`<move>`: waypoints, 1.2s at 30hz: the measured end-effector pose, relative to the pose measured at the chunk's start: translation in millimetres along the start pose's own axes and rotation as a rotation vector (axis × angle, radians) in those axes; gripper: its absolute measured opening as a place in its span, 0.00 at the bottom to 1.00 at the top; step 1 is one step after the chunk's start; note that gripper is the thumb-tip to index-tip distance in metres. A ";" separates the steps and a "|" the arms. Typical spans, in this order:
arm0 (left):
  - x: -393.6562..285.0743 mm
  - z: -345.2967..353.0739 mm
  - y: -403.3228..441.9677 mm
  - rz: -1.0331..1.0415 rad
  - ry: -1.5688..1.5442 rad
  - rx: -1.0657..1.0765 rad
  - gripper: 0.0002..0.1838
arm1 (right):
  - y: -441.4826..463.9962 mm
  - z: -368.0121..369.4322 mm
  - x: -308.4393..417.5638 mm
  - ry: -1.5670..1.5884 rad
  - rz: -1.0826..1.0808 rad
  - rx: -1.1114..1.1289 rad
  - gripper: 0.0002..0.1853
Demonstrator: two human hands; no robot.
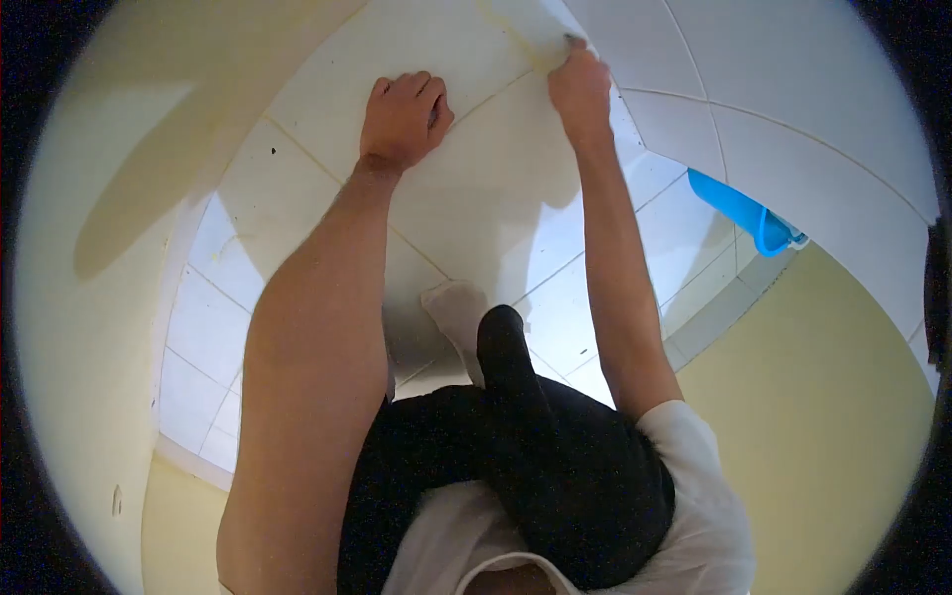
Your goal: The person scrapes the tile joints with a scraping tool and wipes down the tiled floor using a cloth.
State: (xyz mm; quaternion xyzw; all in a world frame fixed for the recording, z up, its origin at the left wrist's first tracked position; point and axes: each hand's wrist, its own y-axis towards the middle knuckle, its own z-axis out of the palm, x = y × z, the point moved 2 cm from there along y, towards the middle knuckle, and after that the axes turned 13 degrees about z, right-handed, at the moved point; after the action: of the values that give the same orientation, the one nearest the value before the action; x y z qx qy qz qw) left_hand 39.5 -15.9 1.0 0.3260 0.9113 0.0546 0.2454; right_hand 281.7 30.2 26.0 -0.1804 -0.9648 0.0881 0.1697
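two hands apart: left hand (405, 121) curled on the floor (476, 149), right hand (580, 89) pinching maybe a light, stiff tool (570, 39), best gripped near its tip.

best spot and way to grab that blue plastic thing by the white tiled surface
Probably the exposed edge of the blue plastic thing, coming from the open floor side: that long edge sticks out past the white tiled surface, which hides the rest.
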 end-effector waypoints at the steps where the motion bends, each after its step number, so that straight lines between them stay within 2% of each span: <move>1: -2.3 -1.5 0.6 0.003 -0.007 0.011 0.09 | 3.9 3.1 -6.3 -0.008 0.023 -0.005 0.25; 2: -1.8 -2.8 3.6 0.012 -0.007 0.015 0.09 | 8.4 5.4 -10.9 -0.013 0.042 -0.019 0.26; 5: -0.2 0.3 3.1 0.005 0.064 -0.003 0.05 | -52.1 -12.9 34.4 -0.184 0.082 0.132 0.30; 7: 1.8 1.6 3.2 0.028 0.042 -0.080 0.05 | -55.6 -13.1 39.8 -0.237 0.081 0.203 0.31; 11: 0.8 3.2 2.1 0.032 0.059 -0.082 0.04 | -5.3 -3.4 -2.6 -0.156 0.127 -0.028 0.31; 15: -0.1 -1.1 3.7 0.016 0.054 -0.078 0.04 | -55.2 -2.7 13.0 -0.308 -0.011 0.078 0.33; 18: 1.2 -1.3 3.4 0.011 0.064 -0.079 0.04 | -53.0 -11.9 5.4 -0.314 -0.050 0.216 0.35; 19: 2.9 -1.6 4.8 0.020 0.074 -0.088 0.04 | -43.5 -13.7 3.1 -0.294 -0.088 0.096 0.37; 20: -0.3 -0.9 3.5 0.035 0.076 -0.094 0.04 | -33.3 -18.2 -5.5 -0.295 0.018 0.108 0.35; 22: -2.1 1.3 1.4 0.030 0.057 -0.103 0.04 | -23.5 -8.5 -19.8 -0.271 0.011 -0.017 0.34; 25: 0.9 -0.8 3.2 0.015 0.051 -0.083 0.04 | -25.6 -18.3 -22.5 -0.404 -0.206 0.039 0.33; 28: 0.8 1.1 0.9 0.015 0.062 -0.088 0.04 | -8.0 -22.5 -34.6 -0.316 -0.064 -0.028 0.32; 29: 0.2 2.3 2.7 0.031 0.067 -0.099 0.04 | -8.0 -17.7 -36.7 -0.391 -0.114 -0.016 0.31; 32: 1.5 4.2 2.5 0.018 0.056 -0.113 0.04 | -9.3 -17.2 -43.8 -0.330 -0.348 -0.014 0.37; 36: -0.1 0.9 3.4 0.031 0.058 -0.105 0.04 | -1.2 -4.2 -52.6 -0.246 -0.367 -0.012 0.39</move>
State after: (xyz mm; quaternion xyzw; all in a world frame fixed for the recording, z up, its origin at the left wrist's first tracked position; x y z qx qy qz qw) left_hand 41.9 -13.4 1.2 0.3248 0.9089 0.1158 0.2347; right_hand 329.0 9.6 14.6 0.0093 -0.9954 0.0714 0.0630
